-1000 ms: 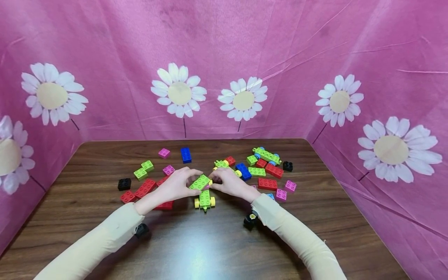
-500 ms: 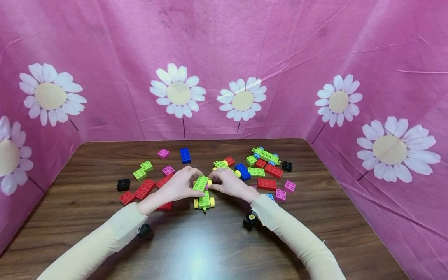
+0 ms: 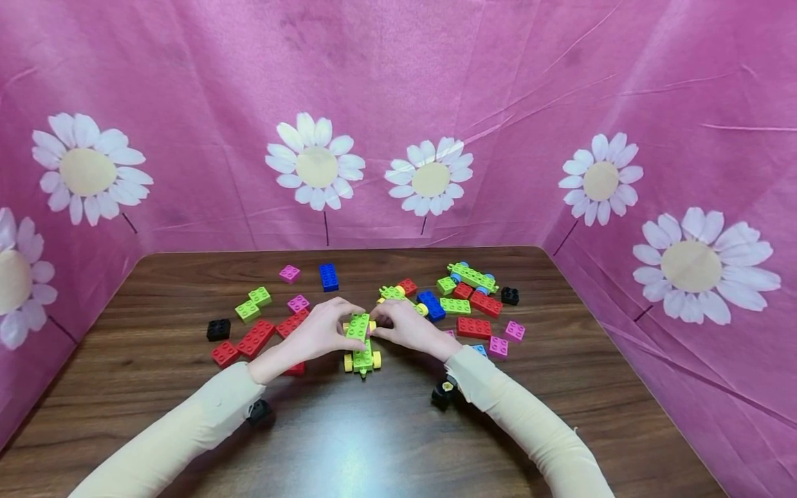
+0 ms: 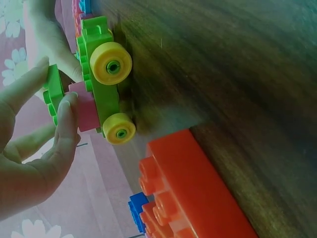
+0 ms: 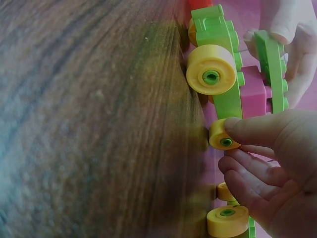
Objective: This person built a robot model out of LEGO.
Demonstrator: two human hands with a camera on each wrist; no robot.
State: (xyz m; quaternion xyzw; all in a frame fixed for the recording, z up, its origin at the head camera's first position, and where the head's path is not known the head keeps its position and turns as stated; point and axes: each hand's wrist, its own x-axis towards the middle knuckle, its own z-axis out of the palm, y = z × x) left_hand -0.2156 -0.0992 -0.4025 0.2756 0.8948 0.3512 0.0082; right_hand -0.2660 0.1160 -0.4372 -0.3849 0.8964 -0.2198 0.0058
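My left hand (image 3: 320, 328) pinches a thin lime-green building brick (image 3: 358, 325) between thumb and fingers. It sits tilted over the studs of a pink brick (image 5: 253, 91), and its near end stands apart from them. That pink brick is on a lime-green wheeled car base (image 3: 363, 361) with yellow wheels, which stands on the table. With thumb and fingers my right hand (image 3: 411, 328) grips the base's far yellow wheel (image 5: 225, 136). In the head view the hands partly hide the base's far end.
Behind my right hand stands a second green car base (image 3: 392, 293) with yellow wheels. A green base (image 3: 474, 277) with blue wheels lies back right, amid several loose bricks. Red bricks (image 3: 256, 338) and a black brick (image 3: 218, 329) lie left, a blue brick (image 3: 328, 277) farther back.
The thin green brick in my left hand has turned from slanting across the car base to lying nearly in line with it. My right hand has stayed at the base's far end.
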